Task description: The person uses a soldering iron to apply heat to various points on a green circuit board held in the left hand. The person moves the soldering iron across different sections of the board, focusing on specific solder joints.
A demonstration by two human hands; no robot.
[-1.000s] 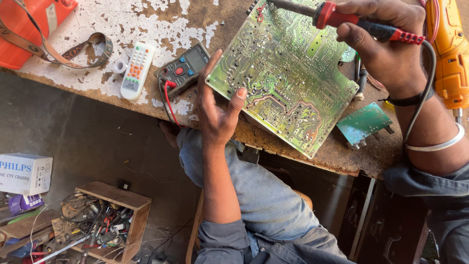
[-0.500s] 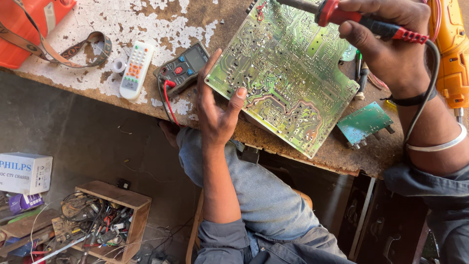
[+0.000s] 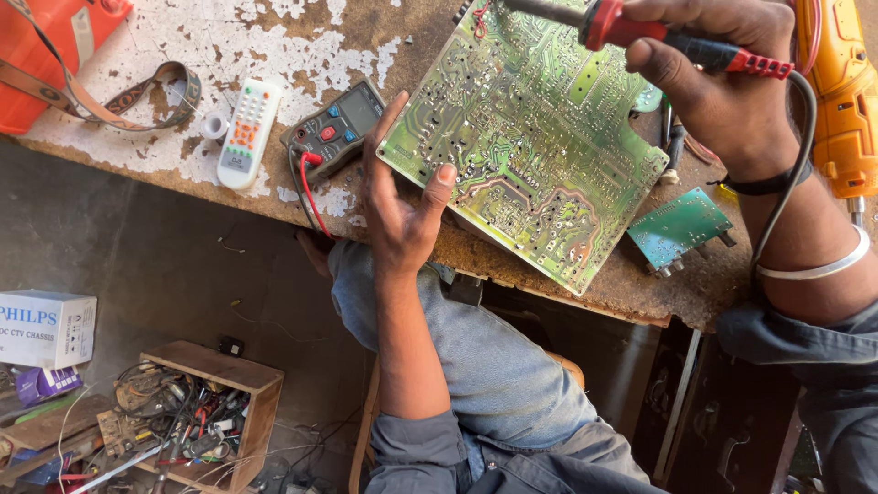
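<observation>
A large green circuit board (image 3: 530,137) lies solder side up on a worn wooden bench (image 3: 302,37). My left hand (image 3: 402,206) grips the board's near left corner, thumb on top. My right hand (image 3: 722,78) holds a soldering iron (image 3: 640,32) with a red and black handle over the board's far edge; its tip is cut off by the frame's top. The iron's black cable (image 3: 791,174) loops past my wrist.
A multimeter (image 3: 338,128) with a red lead and a white remote control (image 3: 245,133) lie left of the board. A small green board (image 3: 679,229) sits right of it, an orange tool (image 3: 837,82) beyond. An orange case (image 3: 46,46) and strap lie far left. A wooden crate (image 3: 197,416) of parts and a white box (image 3: 46,327) stand on the floor.
My right hand with the soldering iron has drifted slightly upward toward the board's far edge. My left hand keeps the same hold on the board.
</observation>
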